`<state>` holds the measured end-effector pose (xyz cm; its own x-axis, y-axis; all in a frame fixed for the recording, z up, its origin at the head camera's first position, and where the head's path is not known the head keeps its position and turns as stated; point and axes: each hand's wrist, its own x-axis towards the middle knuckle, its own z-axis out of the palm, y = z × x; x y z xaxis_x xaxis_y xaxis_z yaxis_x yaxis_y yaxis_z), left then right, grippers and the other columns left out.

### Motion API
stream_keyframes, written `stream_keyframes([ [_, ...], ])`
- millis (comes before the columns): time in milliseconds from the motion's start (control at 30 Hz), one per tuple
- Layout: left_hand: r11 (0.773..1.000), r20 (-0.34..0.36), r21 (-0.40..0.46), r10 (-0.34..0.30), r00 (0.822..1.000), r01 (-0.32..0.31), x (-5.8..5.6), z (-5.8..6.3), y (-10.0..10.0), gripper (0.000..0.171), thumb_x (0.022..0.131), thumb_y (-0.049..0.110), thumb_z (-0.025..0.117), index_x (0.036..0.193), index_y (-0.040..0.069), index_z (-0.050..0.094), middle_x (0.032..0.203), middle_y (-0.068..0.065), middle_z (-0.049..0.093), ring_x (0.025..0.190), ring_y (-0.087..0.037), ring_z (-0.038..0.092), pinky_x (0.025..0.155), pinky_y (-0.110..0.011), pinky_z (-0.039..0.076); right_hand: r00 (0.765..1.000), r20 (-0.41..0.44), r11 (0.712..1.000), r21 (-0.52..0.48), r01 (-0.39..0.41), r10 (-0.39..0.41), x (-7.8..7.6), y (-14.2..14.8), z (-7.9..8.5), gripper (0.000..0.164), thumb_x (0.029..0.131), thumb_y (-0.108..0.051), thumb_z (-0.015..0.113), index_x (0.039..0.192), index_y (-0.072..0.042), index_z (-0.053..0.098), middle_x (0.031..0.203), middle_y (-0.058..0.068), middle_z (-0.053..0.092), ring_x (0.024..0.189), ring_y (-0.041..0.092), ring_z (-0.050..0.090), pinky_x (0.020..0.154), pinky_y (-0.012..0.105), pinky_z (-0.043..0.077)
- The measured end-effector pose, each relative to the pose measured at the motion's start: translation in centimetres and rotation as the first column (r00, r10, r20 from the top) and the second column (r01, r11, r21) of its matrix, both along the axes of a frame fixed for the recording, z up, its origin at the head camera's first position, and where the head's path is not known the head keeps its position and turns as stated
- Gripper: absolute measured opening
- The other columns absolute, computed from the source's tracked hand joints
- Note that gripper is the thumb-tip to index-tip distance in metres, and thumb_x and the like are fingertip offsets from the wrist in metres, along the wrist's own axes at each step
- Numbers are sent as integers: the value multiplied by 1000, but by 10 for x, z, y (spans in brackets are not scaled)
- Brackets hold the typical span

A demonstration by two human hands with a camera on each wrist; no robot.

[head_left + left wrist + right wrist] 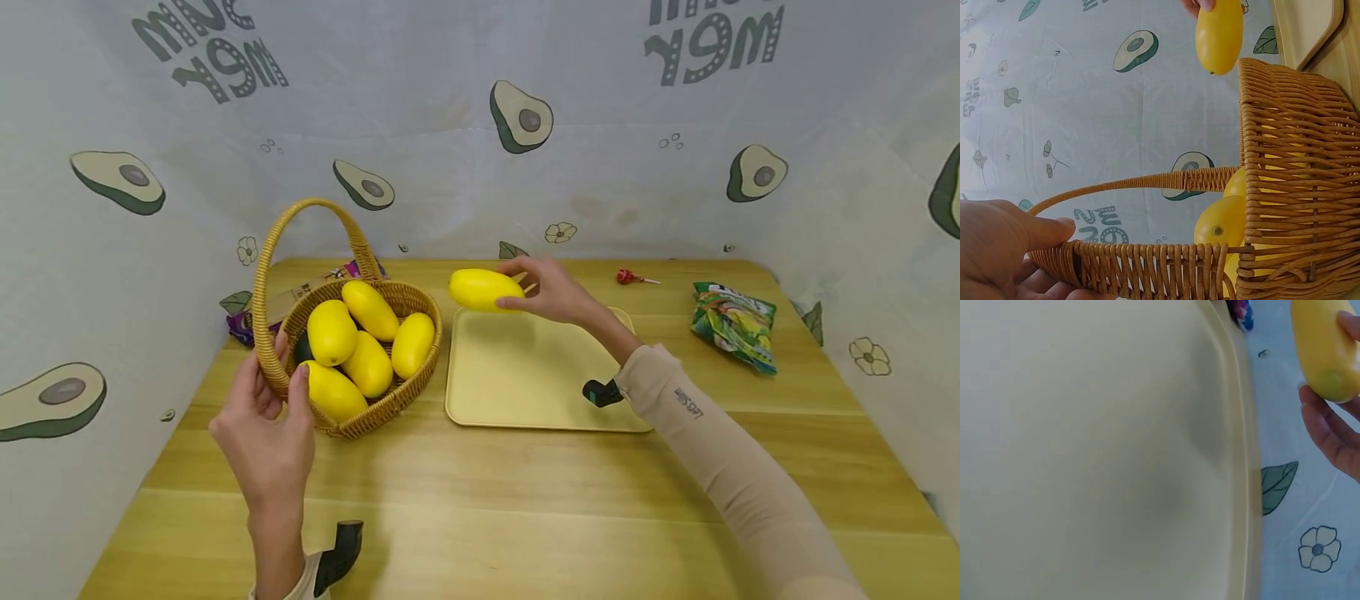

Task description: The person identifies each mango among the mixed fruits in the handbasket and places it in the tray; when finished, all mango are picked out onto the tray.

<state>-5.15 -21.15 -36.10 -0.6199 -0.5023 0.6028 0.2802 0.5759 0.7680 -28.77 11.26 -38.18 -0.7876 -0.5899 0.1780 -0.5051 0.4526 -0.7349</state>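
My right hand holds a smooth yellow mango by one end, above the far left part of a pale yellow tray. In the right wrist view, the fingertips and thumb pinch this mango from both sides. With thumb and curled fingers, my left hand grips the handle of a wicker basket. Several more yellow mangoes lie inside it, and a dark green thing shows partly behind them.
Behind the basket lies a long package with purple ends, partly hidden. A red lollipop sits at the table's back, right of the tray. Farther right is a green snack bag. A patterned curtain closes off the back.
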Motion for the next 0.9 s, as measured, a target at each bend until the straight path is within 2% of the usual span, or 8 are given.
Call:
stream_keyframes([
  [167, 1000, -3, 0, -2, 1000, 2, 0, 0, 0, 42, 96, -6, 77, 137, -3, 71, 131, -11, 75, 116, 1, 71, 91, -10, 56, 1000, -14, 1000, 21, 17, -17, -2, 0, -11, 52, 93, -16, 87, 138, 2, 66, 133, 22, 69, 100, 35, 75, 91, 46, 67],
  [433, 1000, 13, -4, 3, 1000, -3, 1, 1, 0, 41, 97, -6, 76, 138, -3, 70, 132, -11, 75, 119, -26, 74, 91, -11, 56, 1000, -17, 998, 69, 14, -13, -3, -2, -22, 51, 93, -15, 87, 136, 3, 67, 131, 23, 69, 98, 40, 74, 93, 51, 65],
  [533, 1000, 12, 0, -1, 1000, 1, 1, 1, 0, 41, 97, -6, 76, 138, -3, 70, 132, -11, 75, 119, -31, 73, 92, -11, 56, 1000, -11, 996, 88, 15, -14, -4, -3, -25, 51, 94, -15, 87, 137, 3, 66, 132, 23, 69, 100, 40, 74, 94, 50, 65],
  [633, 1000, 9, 2, -2, 1000, 2, 1, 1, 0, 42, 97, -6, 76, 138, -3, 70, 132, -11, 75, 119, -30, 73, 92, -11, 56, 1000, -6, 995, 103, 16, -15, -5, -4, -28, 52, 94, -15, 87, 138, 4, 66, 133, 24, 69, 104, 40, 74, 95, 50, 65],
  [900, 1000, 0, 7, -7, 1000, 7, 0, 1, 0, 41, 97, -6, 76, 138, -2, 71, 131, -11, 75, 119, -16, 74, 92, -13, 57, 1000, -15, 995, 101, 7, -6, -11, -5, -34, 49, 93, -11, 87, 134, 6, 67, 131, 24, 70, 117, 41, 70, 99, 53, 63],
])
